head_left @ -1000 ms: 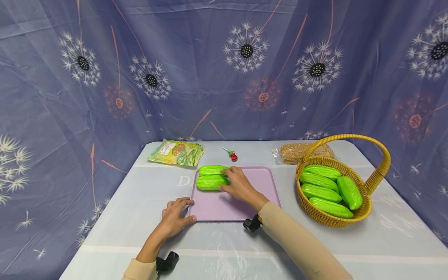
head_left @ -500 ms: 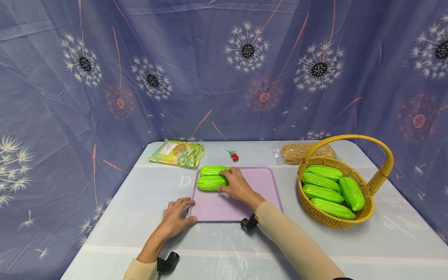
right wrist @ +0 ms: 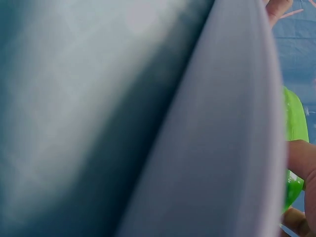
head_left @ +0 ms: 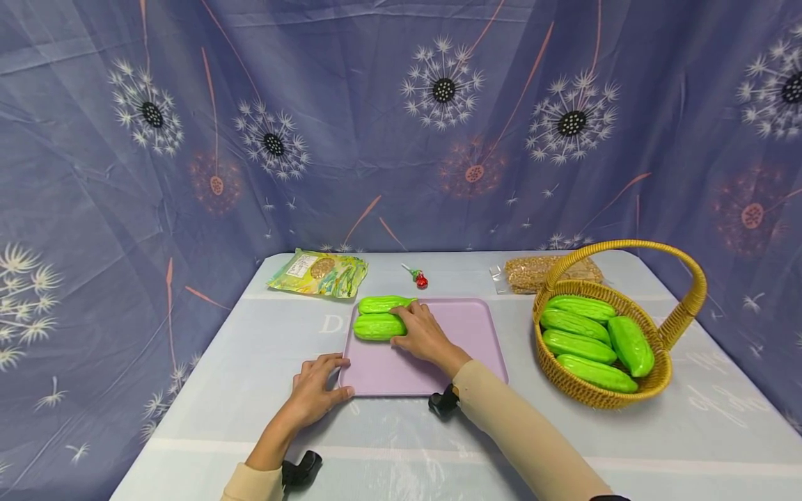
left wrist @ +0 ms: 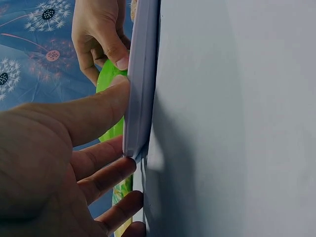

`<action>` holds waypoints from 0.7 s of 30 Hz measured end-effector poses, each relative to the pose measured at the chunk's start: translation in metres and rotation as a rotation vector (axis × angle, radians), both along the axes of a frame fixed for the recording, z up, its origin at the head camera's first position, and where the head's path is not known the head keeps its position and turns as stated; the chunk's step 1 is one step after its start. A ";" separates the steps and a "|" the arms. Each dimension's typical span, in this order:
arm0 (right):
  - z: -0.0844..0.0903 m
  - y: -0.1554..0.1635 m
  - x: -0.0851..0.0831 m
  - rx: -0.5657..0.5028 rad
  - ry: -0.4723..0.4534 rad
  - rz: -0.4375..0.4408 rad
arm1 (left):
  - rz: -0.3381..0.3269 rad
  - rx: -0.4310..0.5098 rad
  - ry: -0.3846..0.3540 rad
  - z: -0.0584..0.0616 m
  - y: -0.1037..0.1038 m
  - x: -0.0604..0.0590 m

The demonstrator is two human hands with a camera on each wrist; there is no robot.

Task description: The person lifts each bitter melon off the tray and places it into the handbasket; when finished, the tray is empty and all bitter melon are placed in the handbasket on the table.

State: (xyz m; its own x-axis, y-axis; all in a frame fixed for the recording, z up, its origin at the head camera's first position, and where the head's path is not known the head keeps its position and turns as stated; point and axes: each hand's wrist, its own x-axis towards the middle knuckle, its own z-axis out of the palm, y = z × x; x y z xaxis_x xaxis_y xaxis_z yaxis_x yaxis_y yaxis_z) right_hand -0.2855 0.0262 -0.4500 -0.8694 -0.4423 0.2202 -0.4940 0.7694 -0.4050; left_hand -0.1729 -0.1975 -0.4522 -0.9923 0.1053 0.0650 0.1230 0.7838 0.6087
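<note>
Two ridged green bitter melons lie side by side at the far left of the lilac tray (head_left: 438, 369). My right hand (head_left: 424, 334) holds the right end of the nearer bitter melon (head_left: 379, 327), thumb on its near side and fingers over its top. The farther bitter melon (head_left: 379, 304) lies right behind it, close to my fingertips. At the tray's near left corner rests my left hand (head_left: 315, 391), its thumb and fingers fairly straight, touching the rim; the left wrist view also shows them there. The right wrist view shows mostly the tray's side.
On the right stands a wicker basket (head_left: 583, 396) with a tall handle, holding several bitter melons (head_left: 575, 346). Along the back lie a green-yellow packet (head_left: 319, 273), a small red and green item (head_left: 418, 278) on a white stick, and a clear bag of grains (head_left: 532, 273).
The view has shifted slightly. My right hand has moved a little left on the nearer bitter melon, its fingers settling over the end. The left hand stays at the tray's corner.
</note>
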 end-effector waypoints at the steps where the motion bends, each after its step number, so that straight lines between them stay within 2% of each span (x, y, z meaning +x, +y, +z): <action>1: 0.000 0.000 0.000 -0.001 0.003 0.000 | 0.000 0.001 -0.001 0.000 0.000 0.000; 11: 0.004 0.007 0.002 -0.022 -0.030 0.009 | -0.003 0.001 0.007 0.001 0.000 0.000; 21: 0.016 0.025 0.011 -0.126 -0.004 0.025 | -0.001 0.002 0.006 0.000 0.000 -0.001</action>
State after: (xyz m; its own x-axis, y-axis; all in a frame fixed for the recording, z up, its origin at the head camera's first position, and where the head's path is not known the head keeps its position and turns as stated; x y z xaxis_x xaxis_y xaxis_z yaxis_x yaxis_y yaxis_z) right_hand -0.2741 0.0512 -0.4345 -0.8595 -0.4325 0.2725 -0.5106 0.6997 -0.4998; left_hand -0.1734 -0.1975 -0.4524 -0.9918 0.1061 0.0716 0.1277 0.7825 0.6094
